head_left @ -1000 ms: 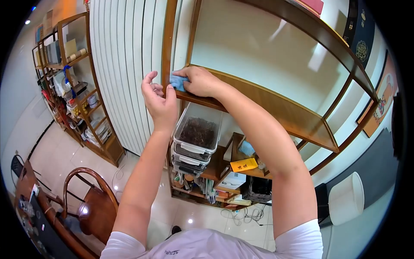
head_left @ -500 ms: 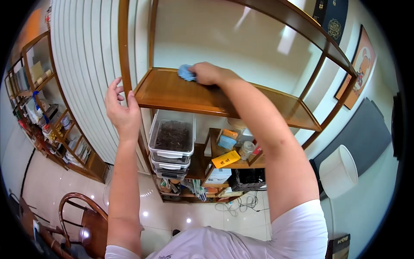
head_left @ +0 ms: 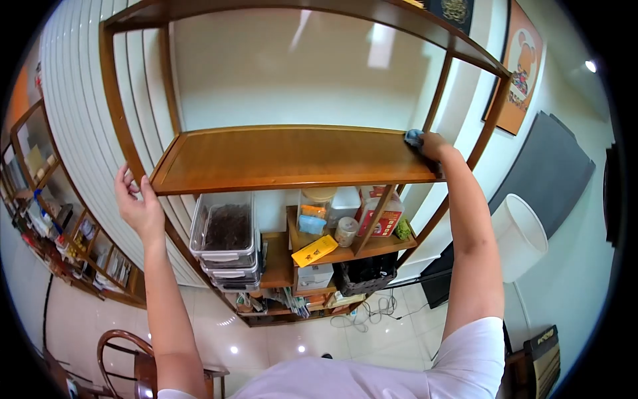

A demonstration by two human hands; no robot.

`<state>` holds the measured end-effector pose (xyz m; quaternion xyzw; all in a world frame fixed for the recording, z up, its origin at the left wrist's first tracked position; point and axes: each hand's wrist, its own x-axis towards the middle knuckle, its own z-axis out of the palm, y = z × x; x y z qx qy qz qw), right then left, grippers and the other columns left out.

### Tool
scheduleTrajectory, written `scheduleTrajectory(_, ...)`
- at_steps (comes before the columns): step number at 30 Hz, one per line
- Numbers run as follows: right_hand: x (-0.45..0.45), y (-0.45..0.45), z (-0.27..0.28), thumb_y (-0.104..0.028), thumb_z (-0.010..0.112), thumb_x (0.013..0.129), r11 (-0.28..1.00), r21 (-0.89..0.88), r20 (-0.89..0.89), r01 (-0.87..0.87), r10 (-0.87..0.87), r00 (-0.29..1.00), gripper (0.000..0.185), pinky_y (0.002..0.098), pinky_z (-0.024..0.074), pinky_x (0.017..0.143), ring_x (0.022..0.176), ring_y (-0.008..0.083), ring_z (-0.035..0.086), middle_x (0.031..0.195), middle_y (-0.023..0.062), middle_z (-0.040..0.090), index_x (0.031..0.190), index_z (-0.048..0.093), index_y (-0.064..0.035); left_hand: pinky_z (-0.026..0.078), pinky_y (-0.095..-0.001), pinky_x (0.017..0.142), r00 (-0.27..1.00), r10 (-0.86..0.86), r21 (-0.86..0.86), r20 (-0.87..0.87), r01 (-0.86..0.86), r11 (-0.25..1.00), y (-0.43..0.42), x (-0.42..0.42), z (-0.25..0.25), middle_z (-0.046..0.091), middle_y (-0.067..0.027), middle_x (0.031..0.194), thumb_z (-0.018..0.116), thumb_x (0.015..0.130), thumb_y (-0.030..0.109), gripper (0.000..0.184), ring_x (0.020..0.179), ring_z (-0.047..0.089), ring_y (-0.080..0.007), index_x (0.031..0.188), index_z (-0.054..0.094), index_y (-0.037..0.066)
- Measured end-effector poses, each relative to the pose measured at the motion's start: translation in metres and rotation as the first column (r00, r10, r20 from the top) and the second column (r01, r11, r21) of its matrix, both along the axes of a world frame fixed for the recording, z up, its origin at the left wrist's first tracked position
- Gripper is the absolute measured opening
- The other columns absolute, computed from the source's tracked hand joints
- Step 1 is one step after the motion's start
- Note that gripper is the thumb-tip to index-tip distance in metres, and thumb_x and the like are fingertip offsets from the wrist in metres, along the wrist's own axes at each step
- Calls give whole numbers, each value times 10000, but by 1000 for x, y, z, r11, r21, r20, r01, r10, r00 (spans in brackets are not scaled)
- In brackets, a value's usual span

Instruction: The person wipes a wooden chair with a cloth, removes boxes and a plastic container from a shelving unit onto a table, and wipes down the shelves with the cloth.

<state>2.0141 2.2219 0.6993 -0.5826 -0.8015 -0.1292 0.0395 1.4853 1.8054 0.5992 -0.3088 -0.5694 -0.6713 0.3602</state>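
Note:
A brown wooden shelf board (head_left: 292,156) spans the upper middle of the head view, its top bare. At its right end, my right hand (head_left: 433,145) is closed on a blue cloth (head_left: 413,138), pressing it onto the board near the back corner. My left hand (head_left: 141,205) is at the left front shelf post (head_left: 126,136), with the thumb on one side and the fingers on the other. Part of the cloth is hidden under my right hand.
Below the board stand stacked clear bins (head_left: 226,229) with dark contents, a yellow box (head_left: 315,251), a jar (head_left: 345,232) and a dark basket (head_left: 365,274). A white lamp (head_left: 520,237) stands at right, a wooden chair (head_left: 126,349) at lower left. Cables (head_left: 372,312) lie on the floor.
My right hand has moved with the blue cloth from the left part of the board to its right end. My left hand stays at the post. The view has shifted right.

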Motion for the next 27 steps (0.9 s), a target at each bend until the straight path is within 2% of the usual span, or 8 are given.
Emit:
scheduleTrajectory(2,4,-11,4,-90,584,867,996,-47,-38,-80,78,996,315,434,540,970,1154,356,661,1230,203,694,1141,726,-24,468,-293,810,998,55,15,-28,-55,998,4,0,-3,641,-81,1082,700,922,28,459,839,499,-149,1366,585,38)
scheduleTrajectory(3,2,-23,10,-53,547,877,993,-114,-53,-30,24,998,372,453,525,981,1178,390,633,1258,212,673,1210,707,-94,474,-309,787,996,72,45,-44,-71,997,7,0,-3,664,-96,1068,690,905,3,451,822,508,-174,1345,598,35)
scheduleTrajectory(6,6,-36,12,8,526,836,994,-113,24,8,-5,1000,451,447,525,987,1192,384,630,1271,204,672,1245,694,-82,470,-310,787,997,82,1,-3,-82,997,4,5,0,670,-100,1083,685,906,3,452,834,510,-173,1348,597,37)
scheduleTrajectory(16,23,-119,22,12,533,781,988,-132,-40,-74,69,997,484,443,536,924,1032,407,673,1098,232,720,1223,714,-70,467,-286,811,998,50,-7,-23,-50,999,-1,7,2,664,-109,1155,684,917,11,452,835,504,-142,1358,583,22)
scheduleTrajectory(18,14,-130,21,3,545,774,973,-78,-134,-217,205,969,468,425,547,914,1038,390,683,1090,224,728,1194,735,-76,449,-274,763,999,30,-6,-14,-30,1000,-3,7,0,670,-78,1182,687,909,14,452,829,519,-122,1350,590,33)
scheduleTrajectory(21,-20,-159,24,-25,536,772,895,-77,-219,-440,415,883,531,413,531,967,1054,383,679,1148,223,719,1273,704,-79,450,-269,758,1000,-17,10,-15,17,1000,-7,16,1,664,-72,1194,700,902,28,464,806,543,-114,1350,580,35)
scheduleTrajectory(24,-74,-194,27,-19,558,818,717,-97,-301,-691,640,707,496,402,520,986,1071,377,670,1175,220,711,1298,676,-55,470,-299,807,996,1,31,-88,2,1000,-11,37,1,616,-84,1294,722,885,40,480,925,569,-165,1343,575,33)
scheduleTrajectory(27,-136,-221,22,-14,537,814,650,-69,-271,-757,718,641,489,429,522,975,1081,388,663,1143,230,711,1282,677,-39,476,-354,915,992,-20,-14,-128,18,1000,-18,63,0,558,-140,1381,726,852,17,496,1132,576,-263,1322,570,42)
